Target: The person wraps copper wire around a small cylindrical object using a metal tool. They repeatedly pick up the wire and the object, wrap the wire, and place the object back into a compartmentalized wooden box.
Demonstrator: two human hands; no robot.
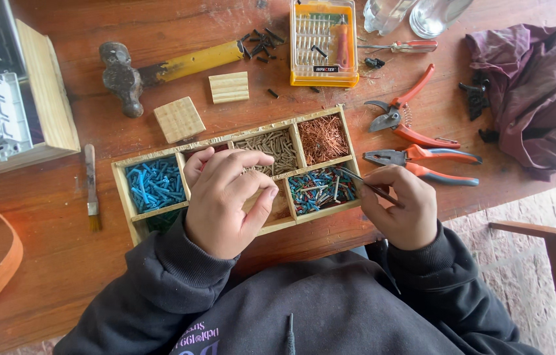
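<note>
Sorting looks mid-way: wooden tray [124,190] has blue, brown and copper bins filled, mixed bin [321,189] still jumbled. Right hand [401,209] pinches tweezers [365,183], tips over the mixed bin. Left hand [225,200] rests curled on tray's middle, grip closed, holding nothing visible. Tray sits at counter's [48,263] near edge; pliers [422,161] crowd right, open room left.

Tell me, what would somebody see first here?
Probably the wooden tray in the middle of the table, split into boxes of little blue plugs, copper bits and mixed coloured pieces. The left hand rests over the tray, and the right hand pinches tweezers over the mixed box. Behind lie a yellow-handled hammer and orange pliers.
</note>
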